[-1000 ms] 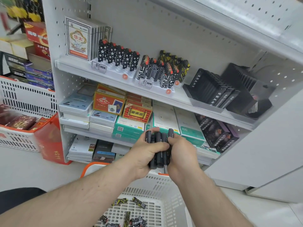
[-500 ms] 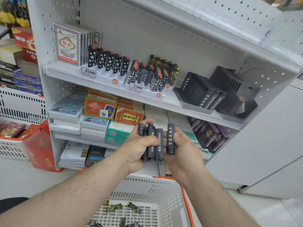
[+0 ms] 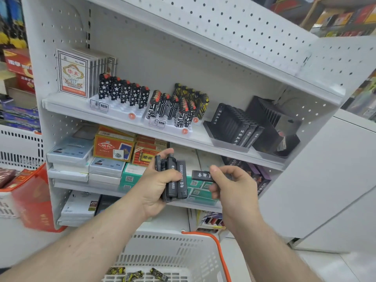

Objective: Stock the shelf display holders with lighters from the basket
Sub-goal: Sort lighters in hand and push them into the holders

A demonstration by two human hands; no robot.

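My left hand (image 3: 157,186) grips a bundle of several black lighters (image 3: 176,181) with white print, held upright in front of the middle shelf. Just to its right, my right hand (image 3: 234,186) pinches a single black lighter (image 3: 201,176) lying sideways, apart from the bundle. On the upper shelf at the right stands a black display holder (image 3: 236,125) partly filled with the same black lighters, and beside it a second black holder (image 3: 268,123) that looks mostly bare. The white basket (image 3: 173,253) with an orange rim sits below my arms; a few patterned lighters (image 3: 138,274) lie in it.
Star-patterned lighters (image 3: 124,92) and circuit-patterned lighters (image 3: 173,108) stand in white holders on the upper shelf, left of the black ones. Card packs (image 3: 73,74) stand at far left. Boxes fill the lower shelves. A red-rimmed basket (image 3: 22,186) sits on the floor at left.
My right hand has drawn one black lighter out of the bundle, moved right and turned it sideways. Both hands have risen slightly toward the shelf.
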